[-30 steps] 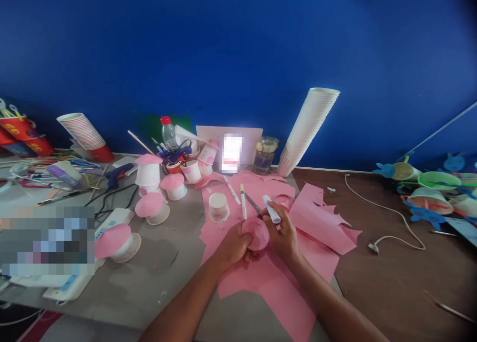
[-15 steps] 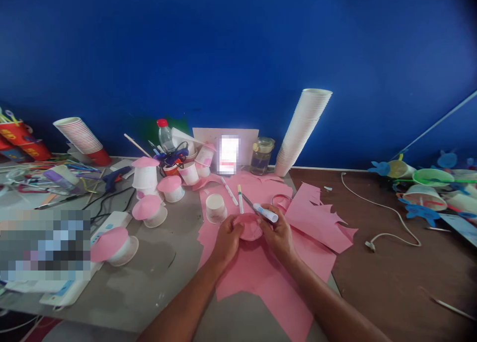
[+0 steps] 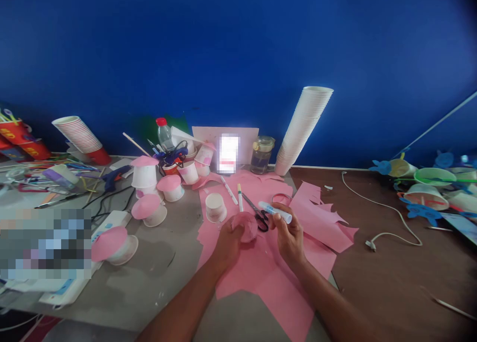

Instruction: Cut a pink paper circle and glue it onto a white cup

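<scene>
Left grip [image 3: 228, 241] pinches round pink piece [image 3: 247, 226]; right grip [image 3: 290, 239] pinches white marker [image 3: 276, 212]. Black-handled scissors [image 3: 262, 220] lie between grips; inverted white cup [image 3: 215, 207] stands beyond left grip.

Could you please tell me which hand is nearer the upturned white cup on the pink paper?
Left: the left hand is just in front of the white cup; the right hand is farther, to its right.
</scene>
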Available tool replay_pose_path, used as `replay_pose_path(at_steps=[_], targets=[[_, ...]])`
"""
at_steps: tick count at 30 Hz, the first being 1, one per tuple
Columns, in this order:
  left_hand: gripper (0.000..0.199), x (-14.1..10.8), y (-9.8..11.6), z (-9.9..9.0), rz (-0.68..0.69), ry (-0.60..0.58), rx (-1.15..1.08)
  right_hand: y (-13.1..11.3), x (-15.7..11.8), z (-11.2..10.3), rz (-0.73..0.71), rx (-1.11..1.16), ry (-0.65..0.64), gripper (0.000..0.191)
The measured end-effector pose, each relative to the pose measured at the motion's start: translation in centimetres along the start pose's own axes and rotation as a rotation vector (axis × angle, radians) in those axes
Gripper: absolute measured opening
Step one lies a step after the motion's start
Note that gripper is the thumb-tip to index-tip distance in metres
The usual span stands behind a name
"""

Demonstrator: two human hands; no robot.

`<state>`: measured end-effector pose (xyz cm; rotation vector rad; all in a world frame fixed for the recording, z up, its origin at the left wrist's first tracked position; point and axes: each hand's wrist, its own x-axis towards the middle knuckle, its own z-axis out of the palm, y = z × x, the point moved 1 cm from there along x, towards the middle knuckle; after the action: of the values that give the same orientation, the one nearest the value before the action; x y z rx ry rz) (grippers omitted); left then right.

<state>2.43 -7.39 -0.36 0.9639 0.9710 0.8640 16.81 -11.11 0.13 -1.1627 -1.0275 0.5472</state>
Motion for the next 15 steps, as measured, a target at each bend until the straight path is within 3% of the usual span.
replay_pose_path(at_steps=[3,8,12,15], targets=[[0.012,-0.1,-0.2,0.0,0.071,-0.050,0.007,-0.3,-0.4,0.0,-0.084,-0.158,-0.113,0.020],[0.008,-0.2,0.1,-0.1,0.132,-0.077,0.109,-0.8,-0.7,0.9,-0.358,-0.469,-0.230,0.015],[0.011,0.1,0.2,-0.2,0.204,-0.088,0.208,-0.6,-0.5,1.4,-0.540,-0.575,-0.232,0.013],[0.014,0.4,0.0,-0.2,0.170,-0.106,0.208,-0.1,-0.2,1.3,-0.580,-0.628,-0.194,0.012]])
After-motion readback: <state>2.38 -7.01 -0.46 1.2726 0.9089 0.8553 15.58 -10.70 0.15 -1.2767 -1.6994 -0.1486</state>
